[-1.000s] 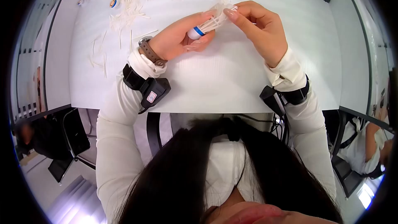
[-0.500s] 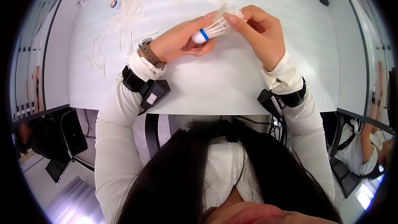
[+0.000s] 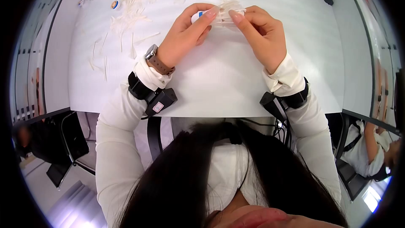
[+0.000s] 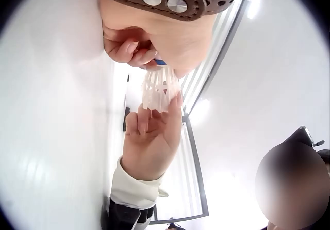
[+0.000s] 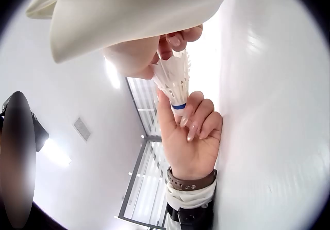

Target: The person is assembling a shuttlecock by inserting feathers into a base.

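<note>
A white feather shuttlecock (image 5: pixel 172 80) with a blue band is held between the two hands, above the far part of the table. My left hand (image 3: pixel 179 33) grips it at the cork end, thumb lying along the feather shafts in the head view. My right hand (image 3: pixel 266 36) pinches the open feather rim between thumb and fingers. The left wrist view shows the skirt (image 4: pixel 159 88) spanning the gap between the hands. In the head view the thumbs cover part of the shuttlecock.
Several blue-banded round shuttlecock bases (image 3: pixel 114 4) lie at the table's far left. Beside them spreads a heap of loose, pale feather shafts (image 3: pixel 130 14), with more scattered nearer the left wrist. White partitions (image 3: pixel 356 55) flank the white table (image 3: pixel 219 88).
My left hand has moved up and away from the body, and the shuttlecock has turned from slanting to nearly level. The right hand keeps its pinch on the rim, almost in place.
</note>
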Available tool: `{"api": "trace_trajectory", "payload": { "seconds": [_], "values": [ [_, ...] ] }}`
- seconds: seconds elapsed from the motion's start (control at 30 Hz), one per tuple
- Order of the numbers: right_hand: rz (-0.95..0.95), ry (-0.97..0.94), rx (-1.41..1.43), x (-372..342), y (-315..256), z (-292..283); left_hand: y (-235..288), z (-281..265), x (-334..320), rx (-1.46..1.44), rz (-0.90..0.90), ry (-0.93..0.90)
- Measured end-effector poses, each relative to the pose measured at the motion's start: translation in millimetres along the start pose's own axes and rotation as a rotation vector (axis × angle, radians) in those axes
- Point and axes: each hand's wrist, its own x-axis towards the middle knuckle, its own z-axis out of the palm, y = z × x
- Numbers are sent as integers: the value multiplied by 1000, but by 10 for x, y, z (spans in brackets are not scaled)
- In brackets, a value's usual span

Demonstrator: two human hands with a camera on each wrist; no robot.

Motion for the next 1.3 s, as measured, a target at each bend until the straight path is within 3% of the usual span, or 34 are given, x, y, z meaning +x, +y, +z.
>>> {"api": "trace_trajectory", "payload": {
  "seconds": [0.2,0.3,0.63,1.3],
  "values": [
    [54,21,67,13,-38,38,-130,-70,31,3,57,-28],
    [54,0,25,-20,51,56,-178,-98,43,114,208,-50],
    [41,-7,24,36,120,85,-179,-142,70,239,259,-16],
    [48,-136,169,31,45,19,-226,-149,91,90,334,10]
  ]
}}
